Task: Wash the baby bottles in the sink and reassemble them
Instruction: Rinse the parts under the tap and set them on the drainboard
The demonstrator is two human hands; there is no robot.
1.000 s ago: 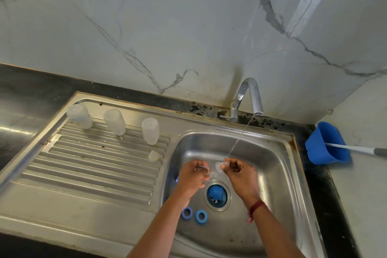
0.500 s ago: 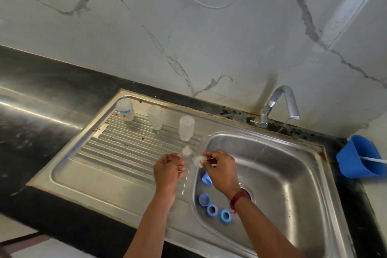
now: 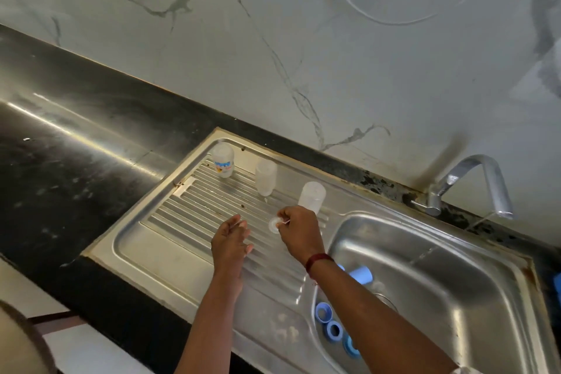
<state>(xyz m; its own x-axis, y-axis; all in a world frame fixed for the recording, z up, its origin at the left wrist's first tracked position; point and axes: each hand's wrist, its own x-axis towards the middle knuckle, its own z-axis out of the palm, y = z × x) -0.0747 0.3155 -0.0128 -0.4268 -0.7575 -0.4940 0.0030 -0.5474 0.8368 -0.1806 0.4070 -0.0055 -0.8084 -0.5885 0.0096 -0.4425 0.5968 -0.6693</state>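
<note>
Setting a rinsed clear nipple (image 3: 274, 225) on the ribbed draining board (image 3: 188, 215), we pinch it at its edge between thumb and fingertips of the right hand (image 3: 299, 232); the pinch is narrow and closed on the nipple, which sits at or just above the ribs, and we cannot tell whether it already touches them. The left hand (image 3: 230, 241) hovers just beside it with fingers loosely spread, gripping nothing that we can make out. Three clear bottle bodies (image 3: 266, 177) stand mouth-down in a row on the board behind the hands, the nearest just behind the right hand. Blue screw rings (image 3: 334, 329) and a blue cap (image 3: 361, 275) lie in the basin of the sink (image 3: 455, 297), partly hidden by the right forearm. The tap (image 3: 473, 182) runs, its thin stream falling into the basin.

Hazards, as we judge them: the board slopes and is wet, so a light silicone part released on a rib could tip or slide toward the basin. A careless withdrawal of the right hand could knock over the nearest bottle body. Small parts left near the drain could be pushed by the stream. Water runs unattended while both hands work away from it.
</note>
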